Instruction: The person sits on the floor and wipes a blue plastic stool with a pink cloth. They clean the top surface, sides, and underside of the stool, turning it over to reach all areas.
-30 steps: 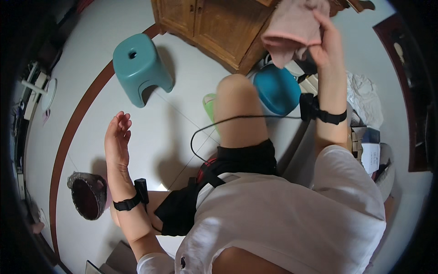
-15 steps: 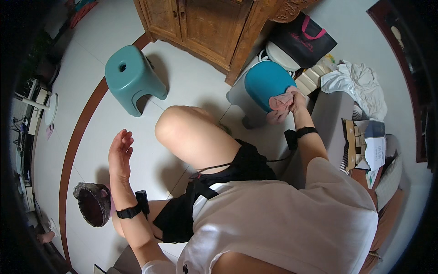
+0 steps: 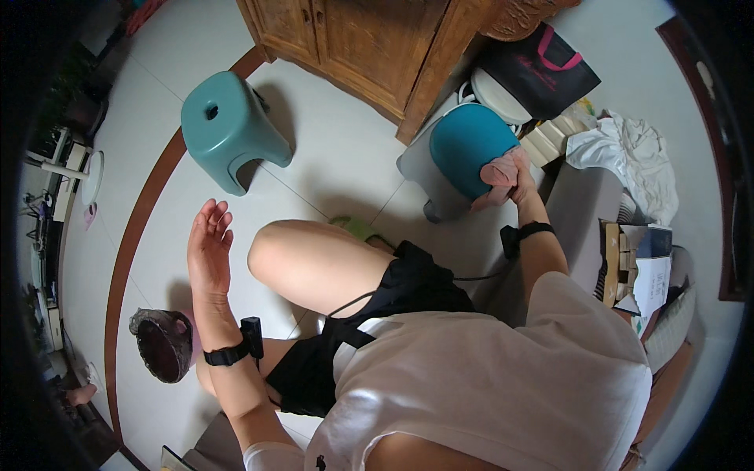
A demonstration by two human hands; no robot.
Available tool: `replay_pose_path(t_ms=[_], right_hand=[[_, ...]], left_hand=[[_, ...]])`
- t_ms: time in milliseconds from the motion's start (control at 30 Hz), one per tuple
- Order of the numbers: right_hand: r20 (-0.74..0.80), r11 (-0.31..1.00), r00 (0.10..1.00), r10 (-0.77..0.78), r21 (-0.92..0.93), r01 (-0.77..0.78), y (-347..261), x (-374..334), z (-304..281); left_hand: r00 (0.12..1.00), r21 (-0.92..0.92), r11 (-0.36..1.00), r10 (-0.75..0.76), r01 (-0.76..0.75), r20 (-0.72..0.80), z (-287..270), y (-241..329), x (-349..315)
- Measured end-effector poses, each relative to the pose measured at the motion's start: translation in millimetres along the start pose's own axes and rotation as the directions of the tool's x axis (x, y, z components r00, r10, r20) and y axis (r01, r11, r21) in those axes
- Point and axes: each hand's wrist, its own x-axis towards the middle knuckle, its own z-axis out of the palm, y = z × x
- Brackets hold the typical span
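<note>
A pink cloth [image 3: 499, 171] is bunched in my right hand [image 3: 524, 187], whose fingers wrap its edge. It lies against the near right rim of a stool with a blue top [image 3: 471, 143] and grey legs. Part of the cloth hangs down past that rim. My left hand [image 3: 210, 255] is raised in the air with nothing in it, palm turned inward and fingers loosely stretched. Behind it stands a teal plastic stool [image 3: 224, 118], apart from the hand. A dark-lined waste bin [image 3: 162, 345] is on the floor beside my left forearm.
A wooden cabinet [image 3: 369, 55] stands at the far side. Right of it are a black bag [image 3: 542, 74] with pink handles and a crumpled white cloth [image 3: 620, 153] on a grey sofa [image 3: 577, 200]. Boxes [image 3: 648, 259] sit farther along. A white fan [image 3: 93, 177] stands far left.
My bent knee has shifted left, and a green slipper now shows behind it. The right hand and pink cloth stay at the stool's rim. The left hand is slightly higher in view.
</note>
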Motion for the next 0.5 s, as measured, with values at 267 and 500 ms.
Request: replay_pose_path(t_ms=[267, 500], right_hand=[[-0.357, 0.937, 0.889, -0.287, -0.298, 0.182, -18, -11, 0], [0.060, 0.392, 0.569, -0.820, -0.665, 0.636, 27, -73, 55]], left_hand=[[0.997, -0.087, 0.996, -0.007, 0.013, 0.072, 24, -6, 30], [0.996, -0.132, 0.988, -0.085, 0.079, -0.041, 3, -3, 28]])
